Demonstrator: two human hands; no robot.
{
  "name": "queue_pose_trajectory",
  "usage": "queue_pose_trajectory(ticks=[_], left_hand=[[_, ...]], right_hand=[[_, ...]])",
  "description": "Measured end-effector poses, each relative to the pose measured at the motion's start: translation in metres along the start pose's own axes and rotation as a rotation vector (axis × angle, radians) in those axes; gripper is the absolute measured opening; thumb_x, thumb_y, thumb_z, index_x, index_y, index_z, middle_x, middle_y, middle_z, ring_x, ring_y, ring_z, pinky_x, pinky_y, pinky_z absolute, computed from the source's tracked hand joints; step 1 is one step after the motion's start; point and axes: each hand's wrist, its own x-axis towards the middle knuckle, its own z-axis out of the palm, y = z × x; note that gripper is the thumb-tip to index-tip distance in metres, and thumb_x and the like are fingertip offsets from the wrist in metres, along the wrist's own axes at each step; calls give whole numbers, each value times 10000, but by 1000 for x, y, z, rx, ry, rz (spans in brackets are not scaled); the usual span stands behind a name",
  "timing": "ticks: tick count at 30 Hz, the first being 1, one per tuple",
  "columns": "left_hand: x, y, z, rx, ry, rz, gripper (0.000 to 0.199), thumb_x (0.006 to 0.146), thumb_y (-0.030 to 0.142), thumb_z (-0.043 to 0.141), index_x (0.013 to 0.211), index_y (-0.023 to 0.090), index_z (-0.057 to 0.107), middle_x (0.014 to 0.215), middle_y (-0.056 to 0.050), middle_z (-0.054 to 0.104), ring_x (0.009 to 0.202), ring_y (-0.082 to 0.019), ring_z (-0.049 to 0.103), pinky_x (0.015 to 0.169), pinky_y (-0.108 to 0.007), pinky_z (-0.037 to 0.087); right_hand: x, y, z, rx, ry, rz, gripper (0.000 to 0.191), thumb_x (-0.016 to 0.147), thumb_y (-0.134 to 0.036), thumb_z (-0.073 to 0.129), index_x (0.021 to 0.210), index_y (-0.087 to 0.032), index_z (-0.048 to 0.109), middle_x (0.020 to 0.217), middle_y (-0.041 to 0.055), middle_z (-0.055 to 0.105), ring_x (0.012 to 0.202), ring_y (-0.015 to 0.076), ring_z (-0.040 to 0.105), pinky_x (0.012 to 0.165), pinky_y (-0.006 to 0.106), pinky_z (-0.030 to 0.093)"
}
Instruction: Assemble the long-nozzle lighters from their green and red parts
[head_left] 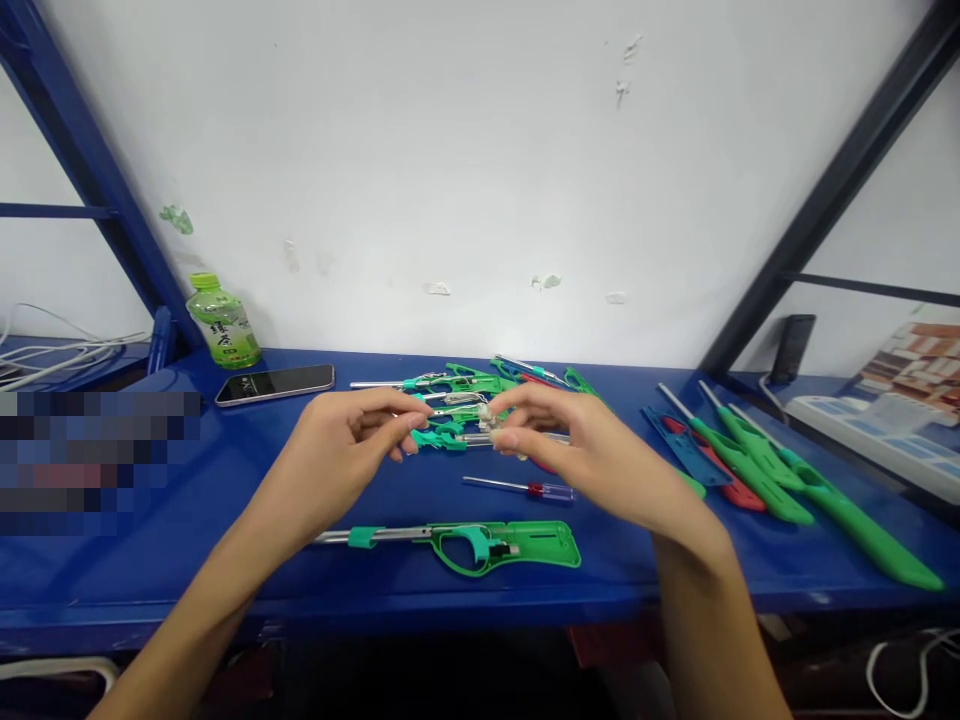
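Over the middle of the blue table, my left hand (360, 430) is closed in a pinch on a small teal part (439, 437). Facing it, my right hand (562, 430) pinches a small whitish part (486, 418) between thumb and fingers. Behind both hands lie several green lighter shells with metal tubes (480, 384), partly hidden by the fingers. A screwdriver (551, 491) with a purple and red handle lies just below my right hand. Closer to the front edge is an opened green lighter (525, 545), its metal tube pointing left and its teal trigger exposed.
On the right lie several green lighters (862, 520), with blue (694, 455) and red (739, 485) shells. A phone (276, 384) and a green-capped bottle (225, 325) stand at the back left. Blue frame posts (832, 180) rise at both sides, before a white wall.
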Motion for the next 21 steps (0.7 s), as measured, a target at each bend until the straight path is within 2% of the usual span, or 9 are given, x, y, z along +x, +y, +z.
queue_pose_trajectory(ticks=[5,9,12,16,21], left_hand=[[-4,15,4,-175,42,-50,293,929,464,770,980,179,813,706,-54,790,587,-177,711,554,-272,589],[-5,18,7,-257,12,-85,299,911,467,779,991,180,799,740,-63,808,567,-169,700,507,-260,562],[-6,19,8,-298,-40,-87,265,899,450,791,949,189,798,689,-33,778,526,-139,651,499,-238,531],[-7,20,9,-341,-84,-75,219,905,424,791,921,206,801,645,1,745,518,-119,622,506,-217,505],[-8,20,9,-331,-105,-65,229,935,436,769,928,211,813,669,-8,767,542,-125,632,538,-225,518]], right_hand=[[2,-7,9,-268,28,-135,121,995,-356,807,962,-241,786,893,-13,780,825,175,713,750,311,518],[2,-8,13,-236,21,-179,104,992,-341,815,981,-243,782,917,-37,788,819,142,714,752,274,515],[1,-8,14,-214,22,-195,86,1004,-334,800,995,-248,794,930,-48,808,815,133,721,750,267,515],[2,-8,13,-204,15,-211,87,1018,-332,780,996,-251,807,929,-43,819,810,142,727,751,274,522],[1,-9,12,-216,17,-228,109,1028,-348,766,1010,-253,816,941,-32,827,814,154,733,749,280,519]])
